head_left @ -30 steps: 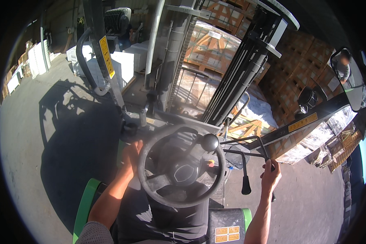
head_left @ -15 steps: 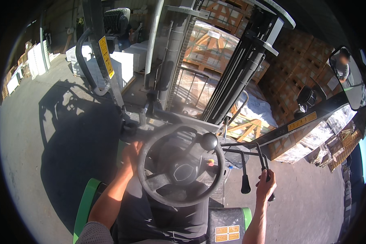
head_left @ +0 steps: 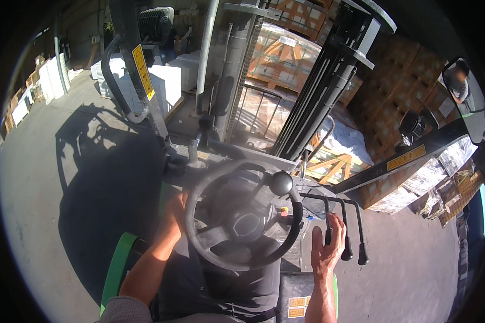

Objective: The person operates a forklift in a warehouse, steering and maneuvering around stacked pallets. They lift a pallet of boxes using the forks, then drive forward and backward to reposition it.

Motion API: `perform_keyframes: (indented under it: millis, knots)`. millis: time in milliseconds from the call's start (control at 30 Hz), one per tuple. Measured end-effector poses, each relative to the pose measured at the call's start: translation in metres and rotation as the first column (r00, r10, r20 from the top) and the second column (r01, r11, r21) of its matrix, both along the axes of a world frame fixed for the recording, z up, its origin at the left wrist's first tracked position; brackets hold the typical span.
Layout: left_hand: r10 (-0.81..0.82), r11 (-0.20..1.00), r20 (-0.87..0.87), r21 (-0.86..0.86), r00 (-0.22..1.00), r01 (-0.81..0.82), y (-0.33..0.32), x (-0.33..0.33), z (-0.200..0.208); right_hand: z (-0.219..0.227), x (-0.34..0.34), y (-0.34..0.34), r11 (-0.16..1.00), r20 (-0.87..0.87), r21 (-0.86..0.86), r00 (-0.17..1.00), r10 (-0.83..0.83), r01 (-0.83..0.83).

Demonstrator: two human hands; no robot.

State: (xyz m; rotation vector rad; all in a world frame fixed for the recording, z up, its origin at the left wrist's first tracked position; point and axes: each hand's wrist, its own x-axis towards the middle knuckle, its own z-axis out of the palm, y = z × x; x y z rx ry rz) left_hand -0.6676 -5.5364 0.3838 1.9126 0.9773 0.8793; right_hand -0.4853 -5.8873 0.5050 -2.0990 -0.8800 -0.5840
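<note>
A dark steering wheel (head_left: 199, 237) with a round spinner knob (head_left: 281, 183) is in front of me. My left hand (head_left: 172, 215) is at the wheel's left rim, closed on it as far as I can see, with its fingertips partly hidden. On the right, my right hand (head_left: 328, 245) is at the innermost of three bent black levers, a control lever (head_left: 327, 207). Its thumb and fingers stand apart, with the lever's knob between them. The middle lever (head_left: 347, 248) and the outer lever (head_left: 363, 255) are just to its right, free of the hand.
Ahead rise the forklift's mast columns (head_left: 318, 91). Behind them are crated pallets (head_left: 285, 54) and wrapped loads (head_left: 404, 196). White blocks (head_left: 164, 83) stand at the far left. A mirror (head_left: 466, 102) at right shows a person. The truck's shadow (head_left: 108, 204) falls on the concrete floor.
My right hand has let go of the outer levers and moved left to the innermost one, its fingers spreading. My left hand stays at the wheel's left rim. The view has shifted slightly.
</note>
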Motion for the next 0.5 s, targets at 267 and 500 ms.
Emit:
perform_keyframes:
  millis: [267, 500]
  knots:
    - [-0.045, 0.999, 0.012, 0.015, 0.999, 0.045, -0.004, 0.0, 0.0, 0.038, 0.021, 0.156, 0.927, 0.107, -0.022, 0.921, 0.375, -0.375]
    - [-0.024, 0.996, 0.042, -0.088, 0.999, 0.028, 0.002, 0.006, -0.01, 0.017, 0.025, 0.142, 0.949, 0.134, 0.192, 0.964, 0.229, -0.252]
